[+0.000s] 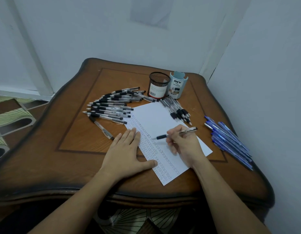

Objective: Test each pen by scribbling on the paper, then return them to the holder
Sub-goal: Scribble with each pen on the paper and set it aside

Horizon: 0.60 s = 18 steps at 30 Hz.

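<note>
brown carved wooden tabletop [75, 146], white paper sheet [154, 119] mid-table w/ rows of scribbles down its left side. fan of clear black-grip pens [111, 107] lies left of the sheet. left hand [127, 152] flat, fingers straight, pressing the sheet's left edge. right hand [183, 142], fingers curled round a clear pen w/ black grip [163, 136], tip at the paper. black mesh pen holder [159, 85] upright behind the sheet.

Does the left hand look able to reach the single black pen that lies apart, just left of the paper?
Probably yes. The left hand lies flat and empty on the edge of the paper, and the single pen lies on the table close beside it, with nothing between them.
</note>
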Available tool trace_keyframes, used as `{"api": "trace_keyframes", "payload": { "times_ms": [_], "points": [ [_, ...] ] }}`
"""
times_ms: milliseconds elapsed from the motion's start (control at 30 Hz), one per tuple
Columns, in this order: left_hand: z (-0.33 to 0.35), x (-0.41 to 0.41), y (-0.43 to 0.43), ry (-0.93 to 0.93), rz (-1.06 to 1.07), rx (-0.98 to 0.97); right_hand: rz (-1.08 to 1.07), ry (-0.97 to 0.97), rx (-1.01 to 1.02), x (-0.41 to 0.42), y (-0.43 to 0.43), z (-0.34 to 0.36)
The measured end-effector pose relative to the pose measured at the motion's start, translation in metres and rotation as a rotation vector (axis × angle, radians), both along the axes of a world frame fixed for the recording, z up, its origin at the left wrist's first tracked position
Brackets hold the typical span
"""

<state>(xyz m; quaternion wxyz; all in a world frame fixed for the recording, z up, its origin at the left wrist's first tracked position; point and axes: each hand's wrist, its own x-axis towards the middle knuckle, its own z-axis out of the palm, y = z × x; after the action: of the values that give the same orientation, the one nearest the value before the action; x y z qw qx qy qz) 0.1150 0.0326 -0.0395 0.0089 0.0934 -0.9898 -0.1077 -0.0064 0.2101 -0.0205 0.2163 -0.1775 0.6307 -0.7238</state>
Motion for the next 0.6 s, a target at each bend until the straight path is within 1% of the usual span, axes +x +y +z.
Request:
{"api": "trace_keyframes", "payload": {
  "times_ms": [100,167,267,367,467,600],
  "points": [
    [0.0,0.0,0.0,-0.003,-0.001,-0.004,-0.006,0.053,0.104,0.002,-0.001,-0.004],
    [0.001,0.0,0.0,-0.008,-0.003,-0.01,0.046,0.102,0.176,0.004,-0.001,-0.003],
    [0.001,0.0,0.0,0.001,-0.005,-0.007,0.117,0.122,0.247,0.005,-0.002,-0.002],
    [0.0,0.0,0.0,0.0,-0.008,-0.013,0.066,0.2,0.312,0.009,-0.006,-0.005],
    [0.0,0.0,0.0,0.005,-0.004,-0.016,-0.002,0.192,0.336,0.011,-0.012,-0.012],
    [0.0,-0.001,0.0,0.005,-0.001,-0.02,-0.008,0.208,0.328,0.013,-0.014,-0.019]
  ]
}}
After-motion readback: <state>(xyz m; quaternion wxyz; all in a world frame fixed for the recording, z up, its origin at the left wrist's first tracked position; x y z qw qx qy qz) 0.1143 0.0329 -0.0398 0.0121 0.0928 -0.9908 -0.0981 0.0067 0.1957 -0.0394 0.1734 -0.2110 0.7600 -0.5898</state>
